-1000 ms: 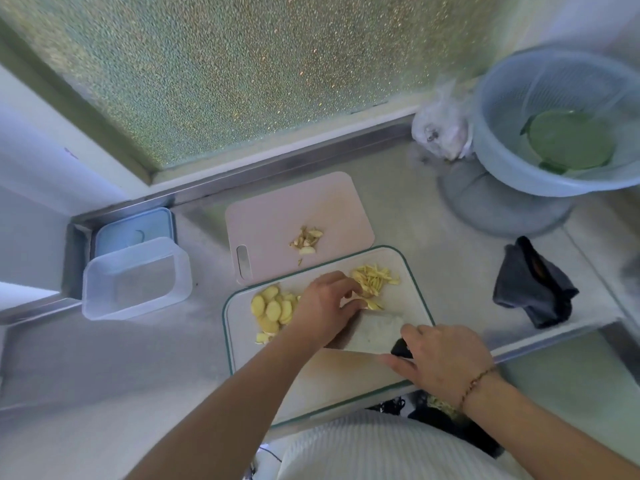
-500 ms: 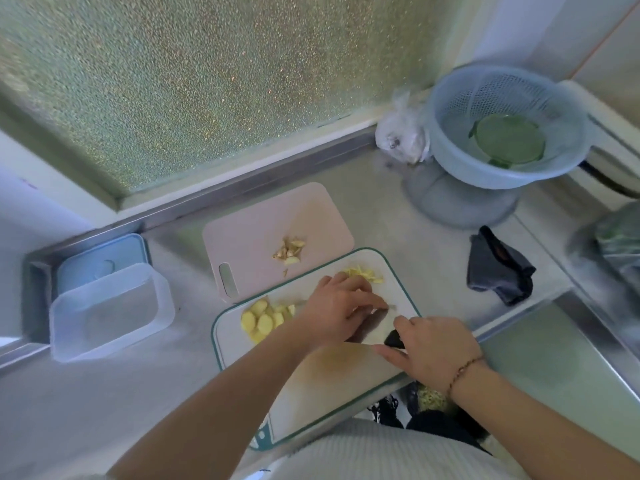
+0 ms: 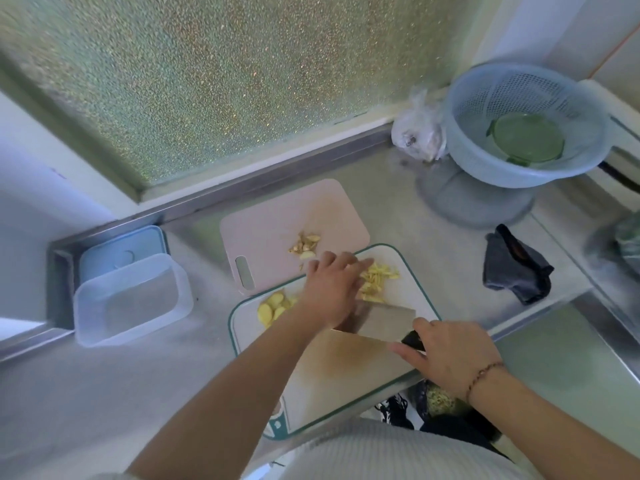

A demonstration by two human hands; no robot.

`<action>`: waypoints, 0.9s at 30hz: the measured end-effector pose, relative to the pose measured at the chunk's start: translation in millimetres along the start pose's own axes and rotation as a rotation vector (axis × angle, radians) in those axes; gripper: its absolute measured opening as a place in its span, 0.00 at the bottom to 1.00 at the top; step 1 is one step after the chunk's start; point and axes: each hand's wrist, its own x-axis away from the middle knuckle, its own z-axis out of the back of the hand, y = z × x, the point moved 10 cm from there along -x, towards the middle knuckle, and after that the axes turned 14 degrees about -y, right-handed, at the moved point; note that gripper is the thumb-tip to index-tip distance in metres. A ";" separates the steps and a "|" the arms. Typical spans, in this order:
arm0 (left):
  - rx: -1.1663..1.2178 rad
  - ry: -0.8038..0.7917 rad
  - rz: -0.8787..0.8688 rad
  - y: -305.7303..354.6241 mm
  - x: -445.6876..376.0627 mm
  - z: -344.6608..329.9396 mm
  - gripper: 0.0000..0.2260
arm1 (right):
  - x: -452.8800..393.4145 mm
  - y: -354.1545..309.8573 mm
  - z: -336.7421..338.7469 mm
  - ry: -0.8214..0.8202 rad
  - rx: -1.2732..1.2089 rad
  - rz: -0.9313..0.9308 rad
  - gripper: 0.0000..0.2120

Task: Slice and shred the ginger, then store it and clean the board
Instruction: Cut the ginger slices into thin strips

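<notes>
Worktop [image 3: 433, 216]: steel, running under a frosted window [image 3: 225, 81]; we stand at its front edge.
White board [image 3: 346, 386]: at the front edge, overlapping the pink board [image 3: 273, 230] behind it.
Ginger shreds [image 3: 377, 278]: at the white board's far right corner.
Ginger slices [image 3: 272, 308]: at its far left corner.
Left hand [image 3: 332, 292]: our fingers spread flat, touching the shreds, gripping nothing.
Right hand [image 3: 450, 355]: wrapped round the cleaver [image 3: 384, 322] handle, blade resting on the white board.
Clear tub [image 3: 131, 299]: empty, at the worktop's left end.

Daylit frosted window [image 3: 221, 84] above a steel counter [image 3: 104, 386].
</notes>
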 end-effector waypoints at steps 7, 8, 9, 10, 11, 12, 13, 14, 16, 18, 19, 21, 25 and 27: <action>0.194 0.103 0.296 -94.6 52.3 25.9 0.12 | -3.2 31.9 -41.5 0.032 -0.897 -0.094 0.36; 0.108 0.025 0.269 -89.8 54.6 16.1 0.12 | -4.9 30.2 -46.0 0.003 -0.995 -0.091 0.35; 0.050 -0.043 0.253 -87.0 56.8 6.2 0.12 | -6.0 26.8 -47.7 -0.022 -1.054 -0.082 0.33; 0.020 -0.094 0.251 -86.4 58.4 -2.4 0.13 | -7.0 23.4 -48.0 -0.039 -1.070 -0.073 0.31; 0.017 -0.134 0.265 -88.0 59.7 -9.4 0.13 | -7.9 20.2 -46.9 -0.053 -1.054 -0.062 0.30; 0.028 -0.160 0.284 -90.2 60.2 -13.5 0.13 | -8.5 17.0 -45.4 -0.063 -1.031 -0.052 0.30; 0.041 -0.171 0.295 -91.2 60.5 -14.7 0.13 | -8.8 14.6 -45.2 -0.072 -1.016 -0.047 0.30; 0.043 -0.168 0.296 -90.6 60.2 -14.0 0.13 | -8.9 12.7 -46.0 -0.078 -1.014 -0.044 0.30; 0.017 -0.156 0.299 -86.2 58.2 -10.7 0.13 | -9.4 9.9 -48.8 -0.090 -1.025 -0.045 0.30; -0.026 -0.167 0.296 -80.0 54.6 -10.3 0.13 | -9.7 7.2 -49.3 -0.097 -1.026 -0.045 0.30; -0.051 -0.174 0.291 -76.9 52.5 -10.5 0.13 | -10.2 6.5 -49.0 -0.097 -1.018 -0.043 0.30; -0.087 -0.178 0.280 -72.2 49.3 -10.1 0.13 | -10.5 6.2 -47.4 -0.092 -1.004 -0.037 0.30; -0.021 -0.108 0.282 -74.2 50.2 -3.1 0.10 | -11.2 8.0 -45.6 -0.087 -1.032 -0.041 0.30; 0.054 -0.042 0.291 -77.9 55.8 2.0 0.08 | -11.6 9.9 -46.7 -0.085 -1.046 -0.046 0.30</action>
